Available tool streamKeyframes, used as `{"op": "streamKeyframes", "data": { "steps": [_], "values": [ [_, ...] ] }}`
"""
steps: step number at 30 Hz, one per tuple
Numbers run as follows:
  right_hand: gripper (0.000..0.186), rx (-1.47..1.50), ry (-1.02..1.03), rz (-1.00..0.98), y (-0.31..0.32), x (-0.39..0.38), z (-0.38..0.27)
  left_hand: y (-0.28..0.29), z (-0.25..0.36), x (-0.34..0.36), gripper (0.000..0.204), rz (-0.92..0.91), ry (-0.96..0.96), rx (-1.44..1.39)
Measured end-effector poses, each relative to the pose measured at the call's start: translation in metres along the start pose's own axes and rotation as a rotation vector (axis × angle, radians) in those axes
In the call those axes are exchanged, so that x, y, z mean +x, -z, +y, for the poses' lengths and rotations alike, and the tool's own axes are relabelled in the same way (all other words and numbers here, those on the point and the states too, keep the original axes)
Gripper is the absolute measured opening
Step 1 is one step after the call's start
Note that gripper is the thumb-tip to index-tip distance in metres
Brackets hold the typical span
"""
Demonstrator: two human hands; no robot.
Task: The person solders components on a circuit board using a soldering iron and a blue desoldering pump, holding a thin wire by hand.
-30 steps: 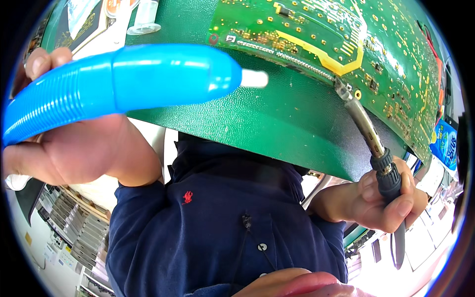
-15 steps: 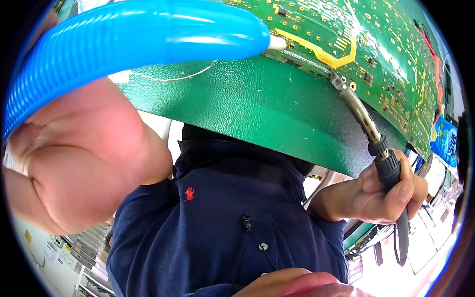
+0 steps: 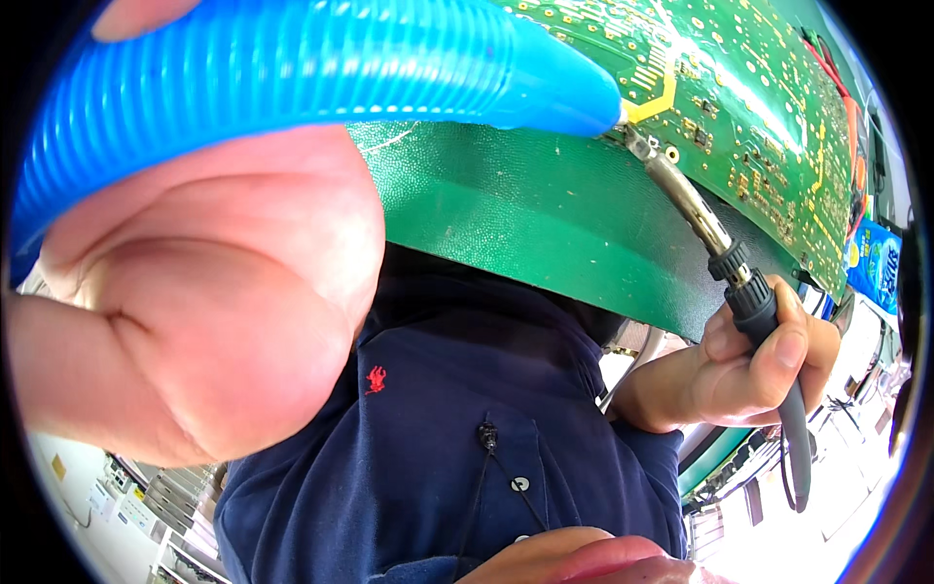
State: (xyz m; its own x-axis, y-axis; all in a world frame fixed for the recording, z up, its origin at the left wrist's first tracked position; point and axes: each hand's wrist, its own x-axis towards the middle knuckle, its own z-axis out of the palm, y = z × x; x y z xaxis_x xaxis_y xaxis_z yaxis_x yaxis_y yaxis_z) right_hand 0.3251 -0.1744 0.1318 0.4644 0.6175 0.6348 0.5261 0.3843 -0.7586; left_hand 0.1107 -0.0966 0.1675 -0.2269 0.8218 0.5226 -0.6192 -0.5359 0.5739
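Note:
My left hand (image 3: 224,292), large and close to the camera, is closed around a blue ribbed solder sucker (image 3: 370,73). The tapered end of the sucker reaches the near edge of a green circuit board (image 3: 739,107), its pale tip beside a yellow-gold band. In my right hand (image 3: 769,360) is a soldering iron (image 3: 693,200) with a dark grip, held like a pen. The iron's tip rests at the board's edge, right next to the sucker's tip. Part of the board edge is hidden behind the sucker.
The board lies over a green textured mat (image 3: 506,214), whose edge is close to my body. A blue packet (image 3: 876,268) and red-orange cables or handles (image 3: 856,146) sit beyond the board on the right. A thin white wire (image 3: 389,141) lies on the mat.
My left hand has shifted right, bringing the sucker's tip along the board edge up to the iron's tip. The iron has moved slightly left and up relative to the view.

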Motion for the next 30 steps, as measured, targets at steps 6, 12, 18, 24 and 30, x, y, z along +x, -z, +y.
{"op": "streamKeyframes", "data": {
  "steps": [6, 12, 18, 24, 30],
  "values": [
    [0.028, -0.004, -0.032, -0.005, 0.030, 0.016, -0.009, -0.028, 0.010, -0.006, 0.032, -0.065, 0.092, 0.005],
    [0.029, -0.012, -0.080, 0.002, 0.050, 0.031, -0.021, -0.058, 0.010, -0.010, 0.036, -0.075, 0.072, -0.036],
    [0.032, -0.039, -0.109, -0.145, 0.074, 0.041, -0.026, -0.071, 0.012, -0.007, 0.037, -0.169, 0.120, 0.034],
    [0.032, -0.048, -0.122, -0.129, 0.087, 0.049, -0.038, -0.082, 0.020, 0.005, 0.038, -0.224, 0.182, 0.003],
    [0.028, 0.021, -0.102, -0.005, 0.080, 0.056, -0.035, -0.084, 0.007, 0.013, 0.037, -0.285, 0.191, -0.020]
  ]
}}
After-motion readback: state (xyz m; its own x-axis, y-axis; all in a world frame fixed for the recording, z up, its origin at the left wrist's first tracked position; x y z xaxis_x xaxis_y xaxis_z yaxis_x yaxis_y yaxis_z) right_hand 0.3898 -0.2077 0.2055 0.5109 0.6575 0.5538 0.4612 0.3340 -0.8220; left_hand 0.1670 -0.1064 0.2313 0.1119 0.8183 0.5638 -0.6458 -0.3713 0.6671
